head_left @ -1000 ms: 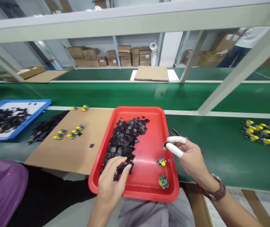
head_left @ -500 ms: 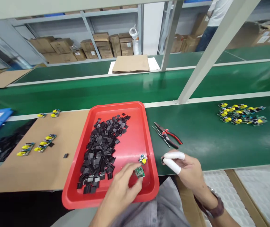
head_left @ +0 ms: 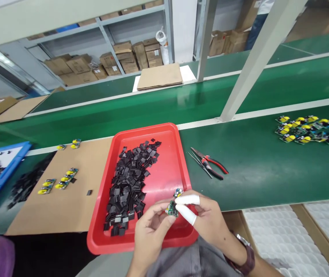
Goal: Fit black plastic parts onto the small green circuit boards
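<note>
A red tray point(head_left: 178, 154) sits at the bench's near edge with a heap of small black parts point(head_left: 130, 184) in its left half. Over its near right corner my left hand point(head_left: 150, 231) holds a small green circuit board point(head_left: 171, 209) by its fingertips. My right hand point(head_left: 207, 219), with white cots on thumb and forefinger, pinches the same board from the right. Another small board with a yellow part point(head_left: 177, 192) lies in the tray just beyond the fingers.
Red-handled pliers point(head_left: 213, 165) and tweezers point(head_left: 199, 164) lie on the green bench right of the tray. A pile of yellow-topped boards point(head_left: 308, 129) sits far right. A cardboard sheet point(head_left: 60, 204) with several boards lies left, a blue tray point(head_left: 5, 169) beyond. White foam trays point(head_left: 285, 234) sit lower right.
My left hand left the black parts, picked the green board off the tray floor and lifted it. My right hand moved left to meet it. The view shifted right.
</note>
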{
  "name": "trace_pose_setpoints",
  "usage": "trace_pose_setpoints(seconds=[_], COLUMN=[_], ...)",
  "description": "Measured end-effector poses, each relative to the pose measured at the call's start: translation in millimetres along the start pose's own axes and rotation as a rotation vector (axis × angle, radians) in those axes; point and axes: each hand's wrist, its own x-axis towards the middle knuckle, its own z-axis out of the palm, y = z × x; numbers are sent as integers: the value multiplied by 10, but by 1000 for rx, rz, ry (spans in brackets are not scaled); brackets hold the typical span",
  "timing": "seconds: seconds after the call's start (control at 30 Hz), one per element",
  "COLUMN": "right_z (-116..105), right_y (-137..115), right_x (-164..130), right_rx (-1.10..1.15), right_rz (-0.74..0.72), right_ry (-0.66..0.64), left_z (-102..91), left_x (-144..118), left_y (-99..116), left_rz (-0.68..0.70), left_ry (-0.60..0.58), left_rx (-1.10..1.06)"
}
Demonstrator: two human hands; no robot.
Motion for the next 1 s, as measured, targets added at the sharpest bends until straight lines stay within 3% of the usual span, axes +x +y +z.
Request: trace_pose_setpoints(seconds=[0.13,0.3,0.57,0.7,1.0], right_z=[54,127,110,86,100], right_y=[-19,-38,-73,-90,-32], right_x=[-46,-99,-94,-103,-108], right_rx=[-20,-3,-231,-223,-241], right_rz=[26,115,-27,25,58], right_ry=[48,31,21,-38,-18], left_z=[-21,-18,-39,-30,-47], left_x=[-26,-27,-26,-18,-11], left_y=[-28,-56,-77,-70,-85], left_rz=[15,109,138,145,247], left_ry=[68,38,33,45,59], left_rx=[-21,23,94,121,293])
